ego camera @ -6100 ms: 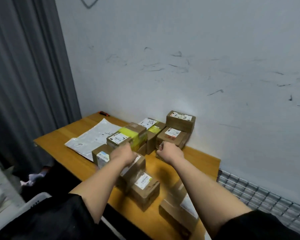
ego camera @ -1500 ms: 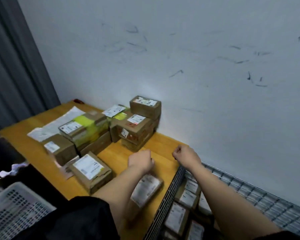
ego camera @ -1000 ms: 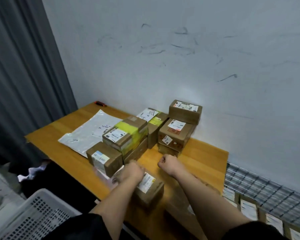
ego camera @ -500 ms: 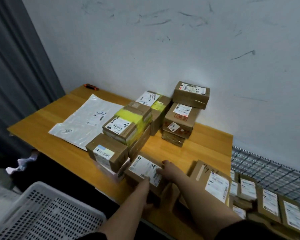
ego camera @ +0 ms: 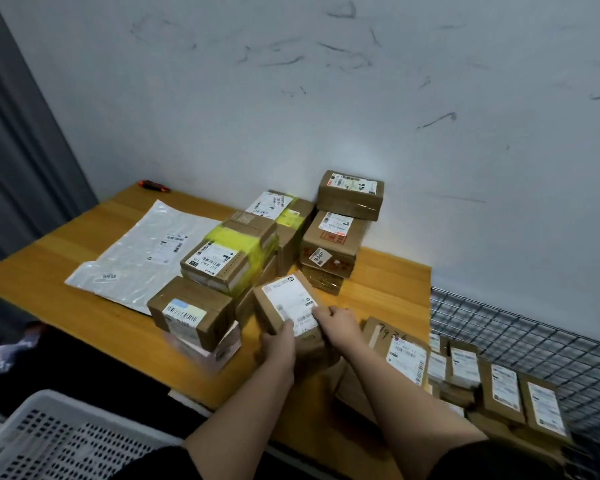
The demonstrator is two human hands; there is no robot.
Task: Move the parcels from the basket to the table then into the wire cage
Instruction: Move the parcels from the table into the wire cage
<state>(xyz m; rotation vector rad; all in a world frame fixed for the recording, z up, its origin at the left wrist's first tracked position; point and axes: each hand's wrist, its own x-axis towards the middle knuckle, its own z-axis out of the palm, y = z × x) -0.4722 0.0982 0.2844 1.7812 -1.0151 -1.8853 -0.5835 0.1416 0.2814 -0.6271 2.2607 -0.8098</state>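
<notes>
Step in hand: I judge I am lifting one small parcel [ego camera: 289, 308] off the table [ego camera: 388, 278], bound for the wire cage [ego camera: 520, 337].
Landmark: the table's right edge, which the cage adjoins.
Left hand [ego camera: 280, 344]: fingers curled round the parcel's near left side, gripping it.
Right hand [ego camera: 338, 323]: fingers curled over the parcel's near right corner, on its white label, gripping too.
Parcel: tilted, far end raised, label up, over the table's near half, well left of that right edge.
Neighbours: a flat box marked in pen [ego camera: 395, 351] lies just right of my right hand, overhanging the edge; a blue-labelled box [ego camera: 191, 311] sits to the left; a taped stack [ego camera: 232, 258] stands behind.
Cage contents: parcels in a row [ego camera: 506, 393], labels up, just past the edge.
Doing it well: keep both grips, raise it above the pen-marked box before carrying right, and set it label-up beside the row.
Risk: the near boxes look loosely stacked; a low swing could knock them.
Basket [ego camera: 49, 441]: below the table's near left edge; contents not discernible.
</notes>
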